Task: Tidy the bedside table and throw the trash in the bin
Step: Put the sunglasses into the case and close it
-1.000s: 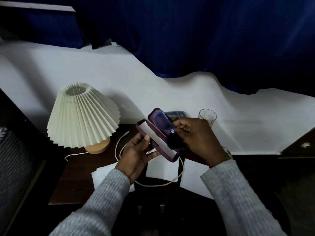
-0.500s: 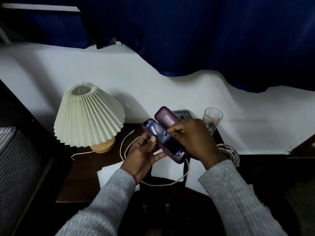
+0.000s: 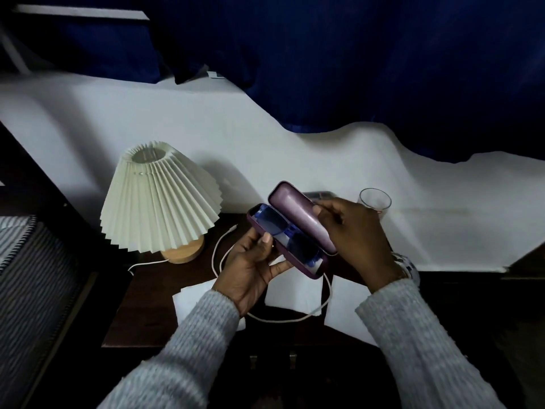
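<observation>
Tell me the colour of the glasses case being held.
Dark purple outside, lighter lilac lining; the glasses case shows best in the head view.

Dark blue curtain point(image 3: 324, 54) hanging across the top, draped over a white wall point(image 3: 295, 160) behind the worktop's far edge. Striped bedding point(image 3: 26, 276) lying off the worktop's left edge, partly cut off by the frame.

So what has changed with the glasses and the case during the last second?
The right hand has put the glasses down into the case, let them go, and now holds the open lid. The left hand still holds the case from below. The lamp, cable and papers have not moved.
</observation>
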